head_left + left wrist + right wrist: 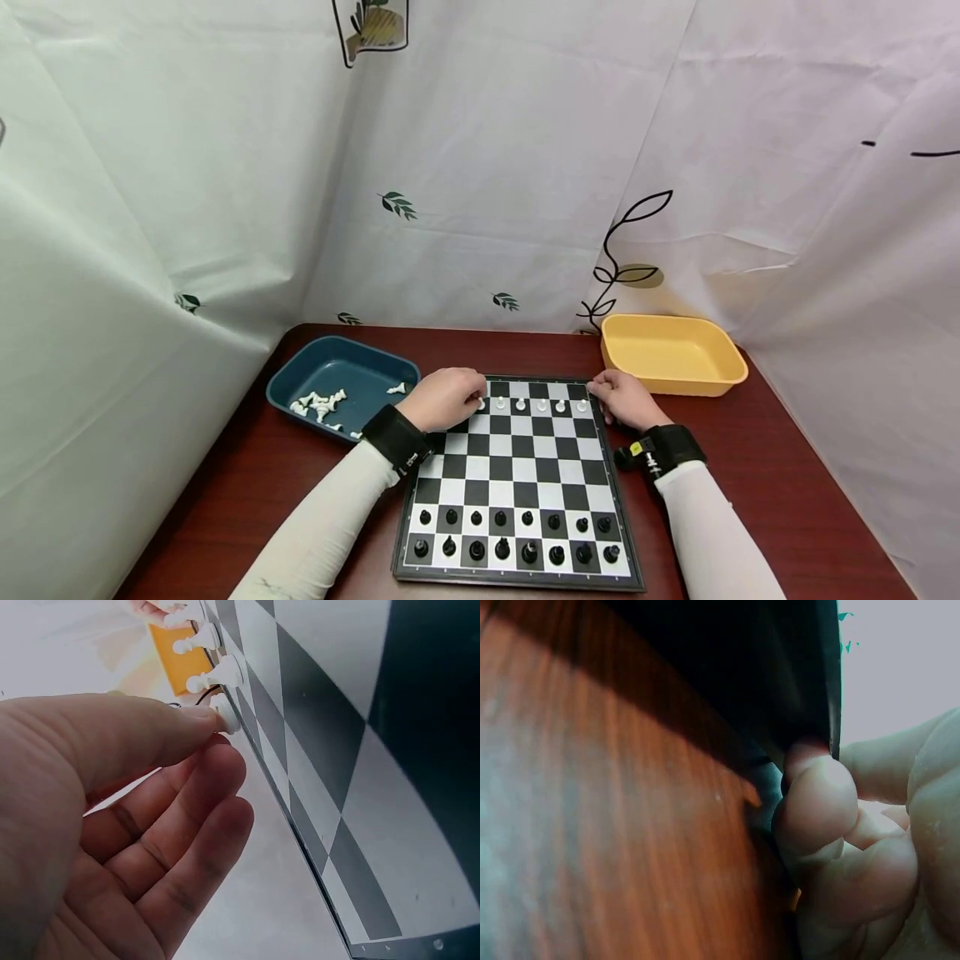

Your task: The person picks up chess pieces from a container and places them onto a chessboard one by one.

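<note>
We pinch a smooth white pawn [481, 404] with the left hand [444, 399]; right hand [624, 398] grips the glossy checkered board's [517, 475] corner.

Head view bright and even, edges bowed; left wrist view washed out at upper left; right wrist view dim, blurred, heavily shadowed above.
</note>
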Available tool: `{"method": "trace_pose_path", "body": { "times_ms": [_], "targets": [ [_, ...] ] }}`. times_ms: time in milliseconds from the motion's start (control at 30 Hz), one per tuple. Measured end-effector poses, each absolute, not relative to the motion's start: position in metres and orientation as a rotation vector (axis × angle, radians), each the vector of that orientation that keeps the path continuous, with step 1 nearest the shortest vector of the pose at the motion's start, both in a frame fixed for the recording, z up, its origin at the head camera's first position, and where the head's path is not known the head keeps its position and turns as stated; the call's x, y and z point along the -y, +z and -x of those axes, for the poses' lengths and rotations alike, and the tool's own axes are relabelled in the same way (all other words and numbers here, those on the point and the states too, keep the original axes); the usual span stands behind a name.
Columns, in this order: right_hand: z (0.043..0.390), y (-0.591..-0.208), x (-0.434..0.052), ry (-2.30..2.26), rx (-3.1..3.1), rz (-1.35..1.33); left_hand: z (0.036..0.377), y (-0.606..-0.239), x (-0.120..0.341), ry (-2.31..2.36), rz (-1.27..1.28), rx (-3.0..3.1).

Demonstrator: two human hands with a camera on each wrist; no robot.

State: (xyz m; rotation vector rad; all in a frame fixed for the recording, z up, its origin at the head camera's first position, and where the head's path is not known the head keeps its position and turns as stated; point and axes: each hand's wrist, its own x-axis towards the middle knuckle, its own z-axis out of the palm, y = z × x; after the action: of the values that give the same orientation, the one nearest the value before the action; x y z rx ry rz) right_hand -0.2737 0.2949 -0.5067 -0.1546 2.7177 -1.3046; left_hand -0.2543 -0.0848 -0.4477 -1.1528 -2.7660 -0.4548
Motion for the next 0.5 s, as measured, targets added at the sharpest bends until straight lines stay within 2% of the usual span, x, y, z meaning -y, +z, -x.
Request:
{"method": "trace_pose_path", "body": {
  "times_ms": [500],
  "targets": [
    [0.274,-0.507,-0.295,-1.314,-2.717,0.154,0.258,-0.459,0.080,-0.372,1.140,2.772]
  ]
}}
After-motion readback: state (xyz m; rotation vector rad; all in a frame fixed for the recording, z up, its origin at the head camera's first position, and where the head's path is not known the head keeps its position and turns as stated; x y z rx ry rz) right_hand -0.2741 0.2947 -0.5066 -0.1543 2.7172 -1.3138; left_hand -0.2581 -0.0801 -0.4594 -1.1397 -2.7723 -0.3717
